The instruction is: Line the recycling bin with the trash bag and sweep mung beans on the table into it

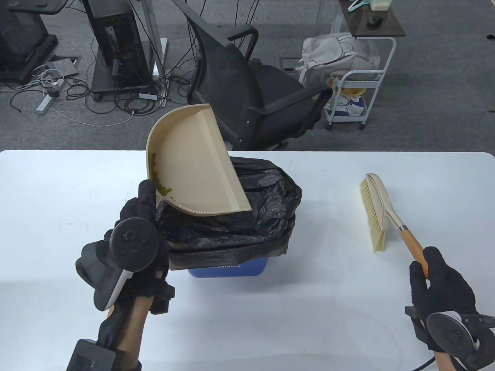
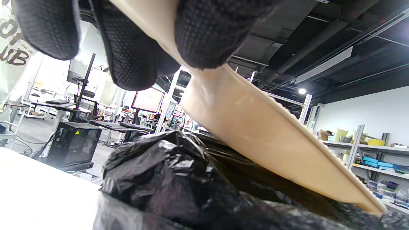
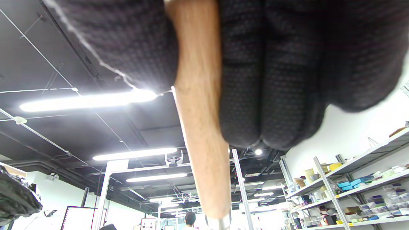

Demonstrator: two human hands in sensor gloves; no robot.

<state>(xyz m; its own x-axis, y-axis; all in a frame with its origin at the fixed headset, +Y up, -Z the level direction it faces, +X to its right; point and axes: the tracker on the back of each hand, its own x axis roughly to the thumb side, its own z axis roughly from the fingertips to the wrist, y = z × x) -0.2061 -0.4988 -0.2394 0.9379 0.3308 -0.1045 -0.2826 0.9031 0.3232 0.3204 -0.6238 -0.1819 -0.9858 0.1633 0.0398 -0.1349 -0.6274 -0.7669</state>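
A blue recycling bin (image 1: 228, 268) stands mid-table, lined with a black trash bag (image 1: 247, 216) whose rim folds over its edge. My left hand (image 1: 137, 216) grips the handle of a beige dustpan (image 1: 189, 166) tipped up over the bag's opening. Green mung beans (image 1: 159, 181) lie along the pan's lower left wall near the handle. From below, the left wrist view shows the dustpan (image 2: 255, 127) above the bag (image 2: 166, 172). My right hand (image 1: 441, 278) holds the wooden handle (image 3: 201, 127) of a hand brush (image 1: 377, 210), its bristles resting on the table at right.
The white table (image 1: 58, 193) spreads around the bin. Behind its far edge stand a black office chair (image 1: 247, 85), a white cart (image 1: 357, 92) and computer towers with cables on the floor.
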